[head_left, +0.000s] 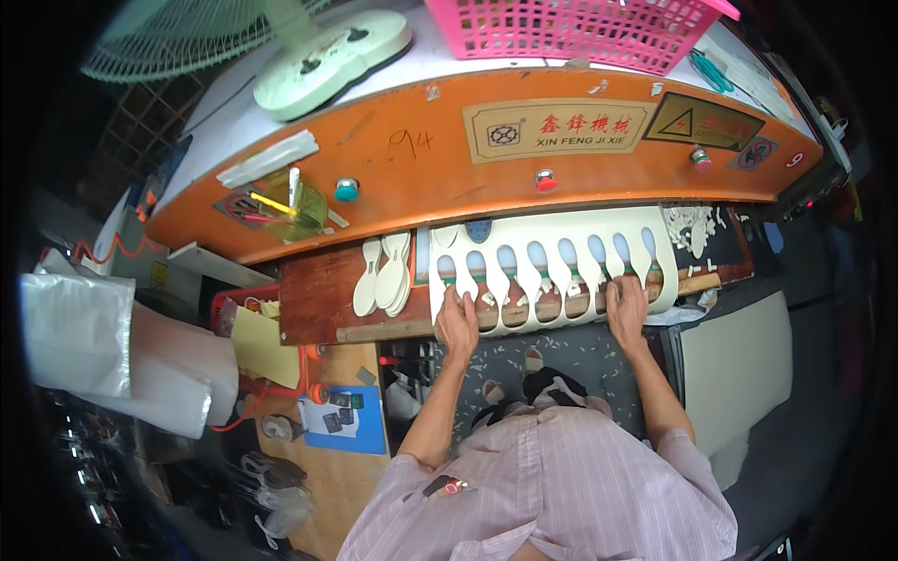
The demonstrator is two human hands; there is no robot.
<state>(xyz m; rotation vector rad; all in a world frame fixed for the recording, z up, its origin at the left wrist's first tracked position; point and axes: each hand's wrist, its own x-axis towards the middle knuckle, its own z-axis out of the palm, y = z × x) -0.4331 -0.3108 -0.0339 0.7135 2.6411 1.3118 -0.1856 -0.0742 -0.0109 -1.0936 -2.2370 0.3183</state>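
The fingers (453,297) of the left hand (456,325) lay slightly bent on the near part of a cream-coloured sheet (561,224), close to its left end. The right hand (629,310) was at the same sheet, nearer to its right end, also with bent fingers. Both hands touched it, but I could not tell whether they were pinching it or only resting there.

The sheet lay across the desk (313,294), in front of the person, and it had a row of long cut-out openings. Through their upper parts a light blue surface was visible, and lower down some brown wood. The near edge of the sheet was wavy, and it reached the front of the desk.

Just beside the sheet, on the left, several pale paddle-shaped pieces (391,280) were lying, partly one on another. Near its right end there was a heap of white scraps (692,229).

Behind the desk stood an orange machine front (383,178), which carried a red button (545,180) and a green button (347,190). A clear cup (301,222) with pens was at its left part. On the top I saw a pink basket (571,37) and the pale green base of a fan (327,70). Farther to the left hung whitish plastic bags (79,318).
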